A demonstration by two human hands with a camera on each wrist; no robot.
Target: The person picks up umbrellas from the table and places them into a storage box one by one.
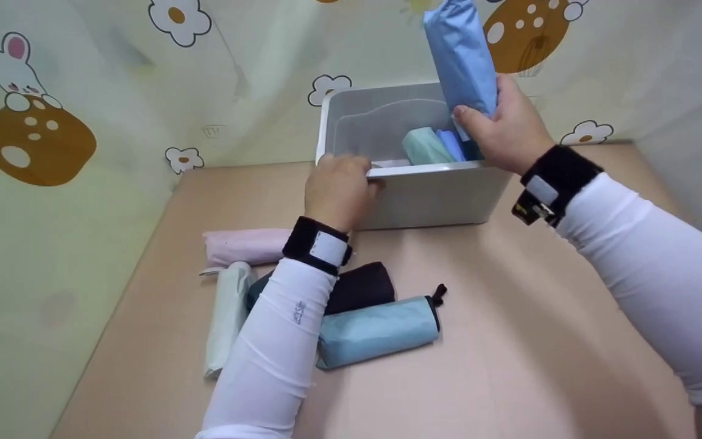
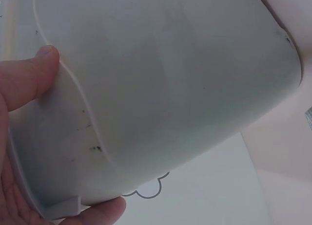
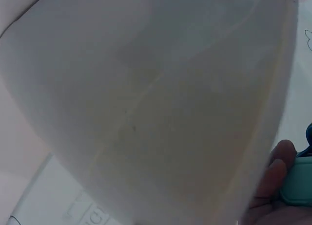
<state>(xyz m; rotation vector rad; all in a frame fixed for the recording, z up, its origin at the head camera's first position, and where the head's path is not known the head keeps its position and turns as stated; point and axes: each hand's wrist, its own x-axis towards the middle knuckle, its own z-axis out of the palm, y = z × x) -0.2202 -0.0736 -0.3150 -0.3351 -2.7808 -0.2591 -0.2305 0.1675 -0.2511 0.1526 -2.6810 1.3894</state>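
My left hand (image 1: pixel 339 190) grips the near left rim of a light grey plastic bin (image 1: pixel 430 198). Its thumb lies against the outer wall, as the left wrist view (image 2: pixel 29 76) shows. Above the bin's right side my right hand (image 1: pixel 512 131) holds a blue folded umbrella (image 1: pixel 462 58), tilted upright. A teal end (image 3: pixel 298 181) of something in that hand, with a dark blue strap, shows at the edge of the right wrist view. Inside the bin lie a pale green bundle (image 1: pixel 425 146) and a blue bundle (image 1: pixel 450 145), partly hidden by the near wall.
Left of the bin, on the tan tabletop (image 1: pixel 509 366), lie a pink umbrella (image 1: pixel 244 246), a pale green one (image 1: pixel 227 317), a dark one (image 1: pixel 363 286) and a light teal one (image 1: pixel 381 329) with a black strap. My left forearm covers some. A patterned cloth (image 1: pixel 253 91) hangs behind.
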